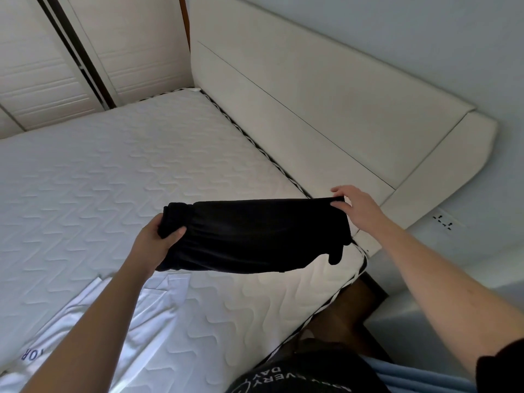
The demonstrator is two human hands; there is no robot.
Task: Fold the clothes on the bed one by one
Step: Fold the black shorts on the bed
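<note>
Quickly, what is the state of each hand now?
Left hand: grips one end of the folded black fabric garment.
Right hand: pinches its other end.

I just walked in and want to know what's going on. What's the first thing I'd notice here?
You would spot the black garment first, dark against all the white, held up above the mattress near the headboard. The left hand grips its bunched end and the right hand pinches the far corner. A white garment with blue letters lies flat on the mattress at the lower left.
</note>
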